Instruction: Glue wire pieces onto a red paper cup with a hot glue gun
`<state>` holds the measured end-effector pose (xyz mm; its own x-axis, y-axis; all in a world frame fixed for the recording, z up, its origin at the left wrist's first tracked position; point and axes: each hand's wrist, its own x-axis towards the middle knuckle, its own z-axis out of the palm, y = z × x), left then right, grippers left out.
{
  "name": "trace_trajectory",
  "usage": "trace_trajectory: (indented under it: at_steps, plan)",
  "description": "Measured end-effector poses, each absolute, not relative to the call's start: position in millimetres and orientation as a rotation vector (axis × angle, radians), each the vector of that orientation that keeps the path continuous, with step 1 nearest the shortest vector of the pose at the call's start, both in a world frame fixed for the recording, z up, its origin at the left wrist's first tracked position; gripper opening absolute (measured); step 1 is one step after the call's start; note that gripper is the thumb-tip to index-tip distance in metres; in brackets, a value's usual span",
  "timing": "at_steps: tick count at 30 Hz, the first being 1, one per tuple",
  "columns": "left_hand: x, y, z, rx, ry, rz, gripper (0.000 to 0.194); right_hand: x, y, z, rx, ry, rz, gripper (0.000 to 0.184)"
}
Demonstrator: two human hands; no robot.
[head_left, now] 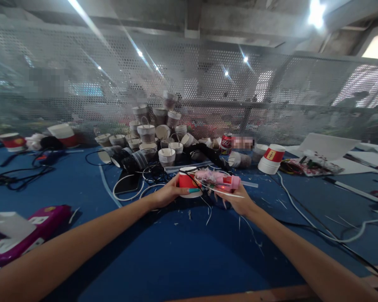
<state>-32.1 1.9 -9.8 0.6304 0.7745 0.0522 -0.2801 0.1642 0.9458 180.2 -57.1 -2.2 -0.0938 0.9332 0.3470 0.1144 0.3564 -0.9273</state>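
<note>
My left hand (165,195) gripped the red-and-white paper cup (185,181), probably to steady it beside the pink glue gun (235,182) that my right hand (241,203) was closed around. Both sat near, over the blue tabletop (164,256). Beyond, tangled black cords (157,172) and piled small pails (146,134) crowded the way; loose white strands (209,216) lay closer.

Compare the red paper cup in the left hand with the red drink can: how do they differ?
The paper cup is held in the left hand, while the drink can stands upright, untouched, farther back. The cup shows white at its top and bottom edges; the can has pale lettering on its side. The cup looks squat, the can more upright in shape. Both are rounded and mostly red.
</note>
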Motion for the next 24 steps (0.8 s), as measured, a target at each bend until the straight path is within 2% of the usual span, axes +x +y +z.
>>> trace_trajectory:
  at_steps: [13,24]
  plan:
    - [-34.1,3.2,-10.4,1.191,0.467,0.792,0.042,179.9,-60.1,0.6,-1.004,-1.668,0.66,0.023]
    - [-34.9,4.9,-10.9,1.146,0.456,0.82,0.046,180.6,-59.0,1.5,-0.973,-1.57,0.767,0.024]
